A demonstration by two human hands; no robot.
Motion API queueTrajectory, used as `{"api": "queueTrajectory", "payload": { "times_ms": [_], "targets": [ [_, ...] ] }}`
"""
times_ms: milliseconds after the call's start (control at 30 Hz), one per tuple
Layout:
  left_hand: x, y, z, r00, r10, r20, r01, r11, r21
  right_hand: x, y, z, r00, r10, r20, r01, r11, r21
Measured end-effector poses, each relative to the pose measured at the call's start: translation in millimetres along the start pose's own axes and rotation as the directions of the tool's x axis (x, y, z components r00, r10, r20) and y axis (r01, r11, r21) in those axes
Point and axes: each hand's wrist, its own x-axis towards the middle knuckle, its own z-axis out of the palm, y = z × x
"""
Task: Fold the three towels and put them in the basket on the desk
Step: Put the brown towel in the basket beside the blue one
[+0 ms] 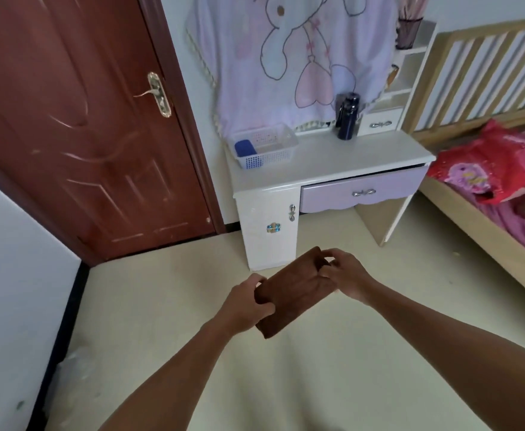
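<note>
Between your two hands, out over the bare floor and short of the desk, you hold a brown towel (295, 290) folded into a compact rectangle. Your left hand (248, 301) is closed on its near left end, thumb on top and fingers curled underneath. Your right hand (345, 273) pinches the far right corner, fingertips (328, 269) pressed together on the folded edge. Both arms reach forward from the bottom of the view, and the towel hangs clear of everything, tilted with its right end farther from you.

Ahead of you stands the white desk (363, 157) with a lilac drawer (363, 192) under its top. On the desk's left end sits the perforated white basket (267, 157); a folded blue towel (245, 148) lies in its left side, and the rest of the basket looks unfilled. A dark bottle (347, 116) stands upright farther right on the desk, well apart from the basket. Behind both hangs a pink cloth with a rabbit picture (292, 57). A reddish-brown door (84, 135) is shut to your left. A wooden bed (488, 219) with pink bedding lies to your right.
</note>
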Motion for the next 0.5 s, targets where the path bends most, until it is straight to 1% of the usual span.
{"api": "queueTrajectory", "payload": {
  "times_ms": [167,367,500],
  "targets": [
    [96.8,32.0,-22.0,1.000,0.024,-0.019,-0.025,0.999,-0.045,93.2,-22.6,-36.0,1.000,0.011,-0.028,-0.008,0.995,0.099],
    [231.6,66.9,-42.6,0.997,-0.022,-0.074,0.015,0.996,-0.089,238.0,-47.9,-75.8,0.999,0.032,0.002,-0.031,0.979,0.204],
    [311.4,95.1,-58.6,0.992,-0.066,-0.111,0.050,0.989,-0.140,328.0,-82.5,-107.7,0.999,0.035,0.041,-0.044,0.968,0.249]
  ]
}}
